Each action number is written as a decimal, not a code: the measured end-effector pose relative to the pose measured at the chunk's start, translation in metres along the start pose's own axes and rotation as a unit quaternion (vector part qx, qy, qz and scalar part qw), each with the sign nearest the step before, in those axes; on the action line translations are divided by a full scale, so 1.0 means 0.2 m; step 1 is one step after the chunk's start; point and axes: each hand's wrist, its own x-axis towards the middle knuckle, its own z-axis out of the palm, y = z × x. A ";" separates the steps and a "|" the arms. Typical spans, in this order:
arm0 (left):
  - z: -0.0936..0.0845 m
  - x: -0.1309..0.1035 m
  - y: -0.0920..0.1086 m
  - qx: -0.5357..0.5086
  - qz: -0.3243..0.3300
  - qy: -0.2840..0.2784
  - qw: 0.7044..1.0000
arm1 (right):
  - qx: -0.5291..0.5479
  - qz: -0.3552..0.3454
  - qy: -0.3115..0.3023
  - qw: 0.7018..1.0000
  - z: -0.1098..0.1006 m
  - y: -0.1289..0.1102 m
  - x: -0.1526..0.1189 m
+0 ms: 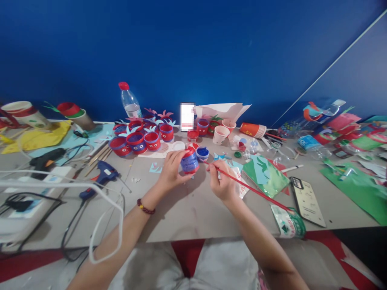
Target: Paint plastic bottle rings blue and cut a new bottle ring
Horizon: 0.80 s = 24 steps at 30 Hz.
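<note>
In my left hand (169, 172) I hold a small paper cup (190, 162) on its side or tilted, painted red with a wide blue band around its middle. My fingers and thumb wrap its left side. My right hand (223, 181) pinches a paintbrush (255, 191) with a long red handle, its tip end pointing left toward the cup. Whether the bristles touch the cup I cannot tell. Just behind and right of the cup stands a small pot of blue paint (202, 154). A clear container of red paint (193, 137) sits farther back.
Several painted cups with eyes and paper leaves (137, 141) stand at the back left. White paper cups (220, 134) are behind my right hand. Glue guns (102, 177) and cables lie left. A phone (306, 201), green paper (266, 175) and plastic bottles (313, 147) lie right.
</note>
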 end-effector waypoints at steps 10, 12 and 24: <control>0.02 -0.01 -0.02 0.011 0.026 0.015 1.000 | 0.129 -0.062 -0.070 0.987 0.04 -0.10 -0.05; 0.02 -0.01 -0.02 0.011 0.033 0.018 0.999 | 0.143 -0.061 -0.071 0.985 0.03 -0.12 -0.04; -0.01 0.00 -0.03 0.025 0.004 0.050 0.998 | 0.027 0.023 0.006 0.999 0.00 -0.01 0.00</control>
